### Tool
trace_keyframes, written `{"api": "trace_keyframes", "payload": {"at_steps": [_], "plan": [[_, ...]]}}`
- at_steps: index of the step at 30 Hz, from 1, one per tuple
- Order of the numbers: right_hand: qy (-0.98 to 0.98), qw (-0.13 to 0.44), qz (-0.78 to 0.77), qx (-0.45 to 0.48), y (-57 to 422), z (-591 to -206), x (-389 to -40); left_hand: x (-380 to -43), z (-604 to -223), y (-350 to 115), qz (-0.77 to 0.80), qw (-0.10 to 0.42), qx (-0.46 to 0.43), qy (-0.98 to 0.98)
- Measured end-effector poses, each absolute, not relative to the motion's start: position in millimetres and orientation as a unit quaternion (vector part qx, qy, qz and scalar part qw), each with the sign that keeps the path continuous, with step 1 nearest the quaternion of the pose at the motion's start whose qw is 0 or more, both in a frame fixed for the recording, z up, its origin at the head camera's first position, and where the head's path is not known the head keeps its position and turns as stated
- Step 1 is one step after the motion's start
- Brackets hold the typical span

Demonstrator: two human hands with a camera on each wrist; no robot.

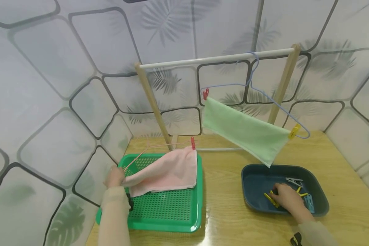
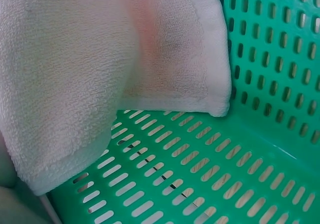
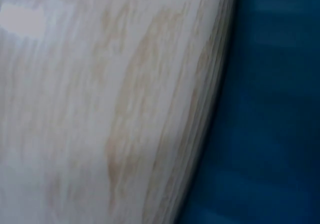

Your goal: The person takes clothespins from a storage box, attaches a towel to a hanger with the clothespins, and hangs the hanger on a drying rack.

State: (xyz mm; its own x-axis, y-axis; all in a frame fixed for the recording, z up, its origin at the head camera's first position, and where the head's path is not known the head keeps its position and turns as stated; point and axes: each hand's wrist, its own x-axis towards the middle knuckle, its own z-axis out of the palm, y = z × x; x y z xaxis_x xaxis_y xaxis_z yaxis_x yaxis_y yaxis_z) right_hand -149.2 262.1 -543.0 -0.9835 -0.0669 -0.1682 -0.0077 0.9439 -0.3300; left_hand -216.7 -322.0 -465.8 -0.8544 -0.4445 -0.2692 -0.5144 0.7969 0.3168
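Observation:
My left hand (image 1: 114, 176) grips the left corner of a pink towel (image 1: 175, 169) together with the end of a pink wire hanger (image 1: 136, 158), over the left side of a green basket (image 1: 196, 205). A red clothespin (image 1: 193, 143) clips the towel's other corner to the hanger. In the left wrist view the towel (image 2: 65, 79) hangs over the slotted basket floor. My right hand (image 1: 288, 199) is down in a dark blue tub (image 1: 255, 181), its fingertips pinching a yellow clothespin (image 1: 272, 200). The right wrist view shows only tabletop and tub wall.
Behind stands a wooden rack with a white rail (image 1: 200, 61). A blue hanger (image 1: 253, 73) hangs from it, carrying a light green cloth (image 1: 243, 126) held by red and yellow clothespins, its low corner just above the tub. White (image 1: 294, 181) and blue clothespins (image 1: 309, 203) lie in the tub.

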Motion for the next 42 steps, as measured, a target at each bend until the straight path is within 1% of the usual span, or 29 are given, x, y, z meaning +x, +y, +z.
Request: {"api": "trace_keyframes", "payload": {"at_steps": [12,19,23,29,37,42], "plan": [[0.979,0.091,-0.178,-0.024,261.7,-544.3,-147.5,-218.5,-466.2,-319.2,0.189,0.093,-0.258,0.943],[0.968,0.117,-0.221,-0.034,259.6,-546.9,-147.6,-218.7,-464.7,-320.5,0.191,0.09,-0.261,0.942],[0.97,0.116,-0.207,-0.053,258.9,-547.9,-147.8,-218.4,-465.6,-322.1,0.184,0.089,-0.255,0.945],[0.971,0.128,-0.198,-0.043,258.7,-546.9,-147.0,-216.8,-466.3,-322.7,0.172,0.093,-0.251,0.948],[0.97,0.108,-0.218,-0.029,254.9,-542.7,-148.3,-214.0,-463.7,-321.2,0.174,0.083,-0.25,0.949],[0.969,0.081,-0.232,-0.019,253.1,-539.1,-147.4,-213.4,-463.8,-320.3,0.173,0.085,-0.248,0.949]]}}
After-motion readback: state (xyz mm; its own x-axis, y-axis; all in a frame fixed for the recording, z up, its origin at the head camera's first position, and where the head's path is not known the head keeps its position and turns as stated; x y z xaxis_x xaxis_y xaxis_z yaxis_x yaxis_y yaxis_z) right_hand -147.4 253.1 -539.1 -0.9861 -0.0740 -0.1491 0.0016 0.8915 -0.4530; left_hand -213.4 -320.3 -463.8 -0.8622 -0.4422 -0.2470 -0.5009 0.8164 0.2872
